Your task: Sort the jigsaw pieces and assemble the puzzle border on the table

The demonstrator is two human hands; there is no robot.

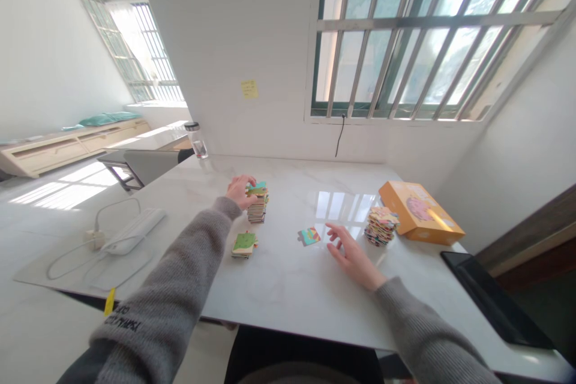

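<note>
Bright daylight comes through the barred window [405, 42] at the upper right and a second window [157, 51] at the far left, both washed out to white in places. The glossy bench [288, 288] mirrors the panes as a pale, gridded patch of glare near its middle right. Hard sunlit strips lie across the floor [58, 192] at the left. Shadows on the bench are soft and faint; the lower right corner is dim. Straight edges lean and stretch toward the sides, wide-angle fashion. Fine detail looks slightly soft, and small print is unreadable.
</note>
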